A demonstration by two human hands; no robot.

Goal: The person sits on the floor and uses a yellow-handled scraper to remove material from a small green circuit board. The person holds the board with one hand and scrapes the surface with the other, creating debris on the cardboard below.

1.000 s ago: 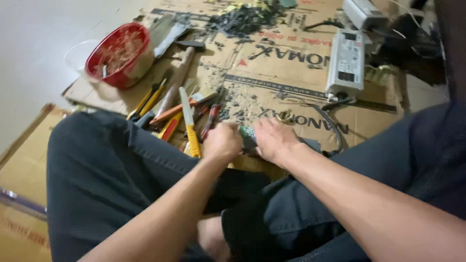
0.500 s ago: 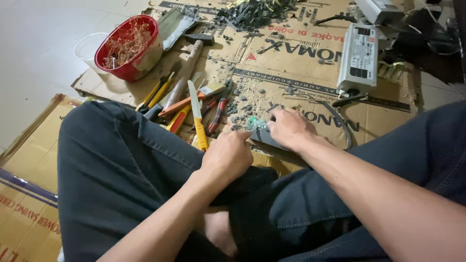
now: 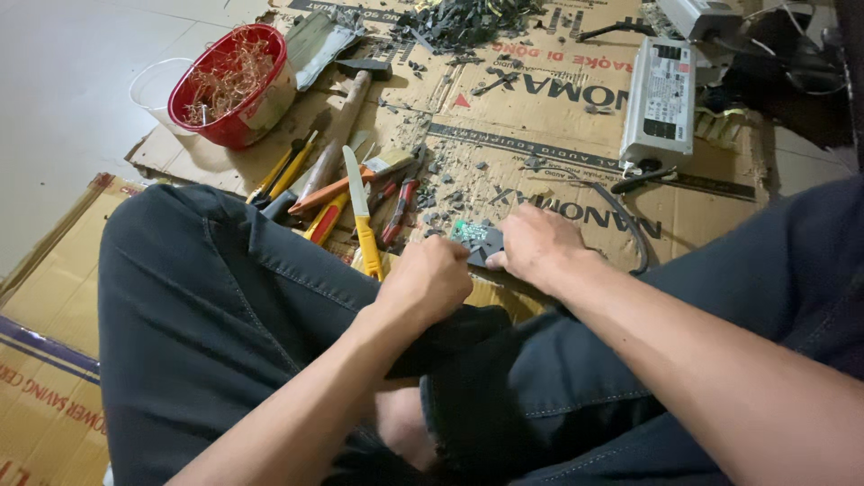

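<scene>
Down on the cardboard sheet point(image 3: 540, 99), the left hand point(image 3: 430, 281) is closed in a fist around the yellow handle of a knife point(image 3: 362, 209), blade pointing toward the far edge. The right hand point(image 3: 536, 245) presses its curled fingers on a small green circuit board point(image 3: 474, 238) near the sheet's near edge, just beside the left hand. At the far left corner stands a red bowl point(image 3: 261, 103) filled with tangled copper wire point(image 3: 225, 76), a clear plastic cup point(image 3: 151, 85) touching it. Pliers and screwdrivers point(image 3: 333, 184) lie between bowl and hands.
</scene>
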